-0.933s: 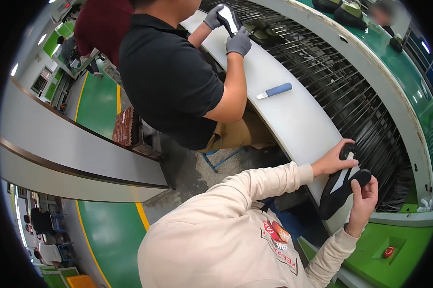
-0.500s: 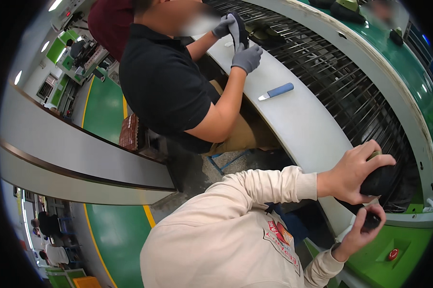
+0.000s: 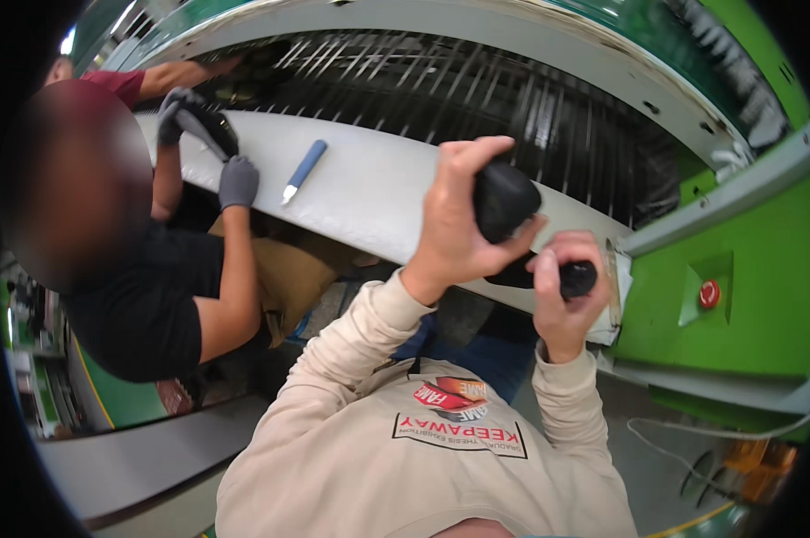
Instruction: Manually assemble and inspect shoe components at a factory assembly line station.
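Two hands closed on one black shoe (image 3: 505,199) above the white bench edge (image 3: 378,193), left hand (image 3: 454,220) wrapped over its upper, right hand (image 3: 562,291) gripping the lower end; risk of slipping, probably, through twisting unevenly.

A red, black and white printed patch (image 3: 459,414) is seen on the beige sweatshirt's chest; no packages or screens are shown.

Both hands gripping a black shoe over a white bench

Left hand (image 3: 459,229) wrapped around black shoe (image 3: 505,199); right hand (image 3: 562,296) clutching its lower end at 5 o'clock; blue-handled knife (image 3: 303,170) on white bench (image 3: 378,193) at 10 o'clock.
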The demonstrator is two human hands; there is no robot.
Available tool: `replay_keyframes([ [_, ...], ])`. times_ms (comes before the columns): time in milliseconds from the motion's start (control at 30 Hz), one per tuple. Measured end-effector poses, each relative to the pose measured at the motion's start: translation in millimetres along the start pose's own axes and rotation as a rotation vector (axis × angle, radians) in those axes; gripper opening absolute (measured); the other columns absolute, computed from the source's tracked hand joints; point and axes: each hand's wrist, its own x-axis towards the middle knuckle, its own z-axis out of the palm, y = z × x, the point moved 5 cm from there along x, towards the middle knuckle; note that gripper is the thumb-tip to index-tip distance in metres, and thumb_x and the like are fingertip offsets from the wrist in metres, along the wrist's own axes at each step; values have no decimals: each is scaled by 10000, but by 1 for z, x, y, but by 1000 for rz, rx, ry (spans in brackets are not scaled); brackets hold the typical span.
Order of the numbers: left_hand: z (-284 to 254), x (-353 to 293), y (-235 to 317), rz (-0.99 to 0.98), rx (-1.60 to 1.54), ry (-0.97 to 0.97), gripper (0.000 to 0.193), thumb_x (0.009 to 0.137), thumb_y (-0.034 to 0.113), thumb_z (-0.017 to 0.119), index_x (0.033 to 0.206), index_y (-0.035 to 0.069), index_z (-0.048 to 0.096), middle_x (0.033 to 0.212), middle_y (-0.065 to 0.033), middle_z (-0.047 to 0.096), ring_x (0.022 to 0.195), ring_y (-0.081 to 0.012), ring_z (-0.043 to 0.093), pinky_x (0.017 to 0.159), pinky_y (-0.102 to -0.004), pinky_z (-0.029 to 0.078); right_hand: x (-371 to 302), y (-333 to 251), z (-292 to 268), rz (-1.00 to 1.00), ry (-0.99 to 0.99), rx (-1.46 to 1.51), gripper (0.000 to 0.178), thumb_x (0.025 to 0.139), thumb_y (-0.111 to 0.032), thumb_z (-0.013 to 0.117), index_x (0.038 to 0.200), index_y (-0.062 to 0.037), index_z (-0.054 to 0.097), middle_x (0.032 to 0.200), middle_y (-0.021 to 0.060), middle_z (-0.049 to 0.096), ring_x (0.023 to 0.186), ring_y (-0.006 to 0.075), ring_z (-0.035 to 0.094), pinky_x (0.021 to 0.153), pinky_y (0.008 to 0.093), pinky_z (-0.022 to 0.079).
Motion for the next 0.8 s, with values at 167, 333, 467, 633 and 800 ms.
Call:
replay_keyframes([
  [167, 5, -4, -10, -95, -77, -30, 866, 761, 131, 969, 1511, 60, 542, 1241, -150, 587, 1041, -288, 614, 895, -397, 534, 2, 0, 5, 46, 26, 5, 200, 945, 9, 756, 847, -5, 582, 855, 134, 696, 698, 208, 622, 677, 325, 514],
  [333, 1, -12, 0, -202, -188, -165, 829, 815, 82, 921, 1549, 57, 535, 1223, -106, 592, 991, -192, 626, 890, -345, 525, -1, -28, 16, 29, -92, -67, 273, 904, -52, 851, 829, -35, 589, 785, 90, 656, 643, 174, 604, 618, 304, 495],
  [467, -7, -27, 2, -432, -452, -269, 767, 867, 52, 860, 1555, 56, 520, 1108, -48, 625, 965, -119, 644, 882, -284, 527, -8, -48, 11, 118, -312, -114, 507, 849, -195, 1005, 1190, -32, 666, 1077, 50, 722, 858, 124, 684, 697, 260, 531],
  [633, -12, -54, 2, -625, -649, -346, 750, 878, 150, 868, 1540, 75, 524, 1108, -34, 622, 971, -108, 626, 880, -276, 513, -28, -16, 1, 381, -291, 278, 370, 946, -167, 939, 1188, -28, 695, 1070, 37, 685, 928, 95, 680, 716, 231, 558],
  [800, -9, -77, 5, -694, -761, -398, 763, 855, 202, 883, 1526, 86, 540, 1103, -24, 601, 972, -102, 602, 881, -267, 497, -42, -8, 3, 463, -281, 383, 304, 971, -127, 911, 1161, -19, 699, 1039, 29, 689, 891, 90, 681, 736, 225, 555],
])
